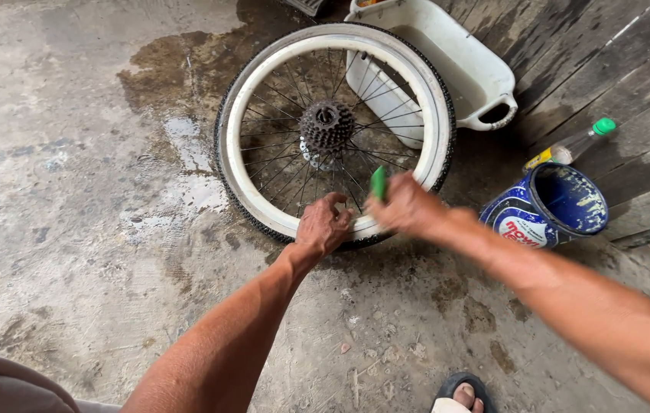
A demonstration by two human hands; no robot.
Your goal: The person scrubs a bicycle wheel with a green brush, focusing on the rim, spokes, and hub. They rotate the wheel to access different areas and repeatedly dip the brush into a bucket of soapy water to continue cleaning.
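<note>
A bicycle wheel (260, 73) with a white rim, black tyre, spokes and a rusty cog cluster (326, 126) lies flat on the wet concrete floor. My left hand (323, 226) grips the near edge of the rim. My right hand (405, 205), blurred by motion, holds a small green tool (378, 183) against the rim just right of the left hand.
A white plastic tub (463, 61) leans behind the wheel. A blue bucket (550, 203) lies on its side at right, next to a bottle with a green cap (574, 142). Dark wooden planks (631, 69) run along the right. My sandalled foot (461, 396) shows at the bottom.
</note>
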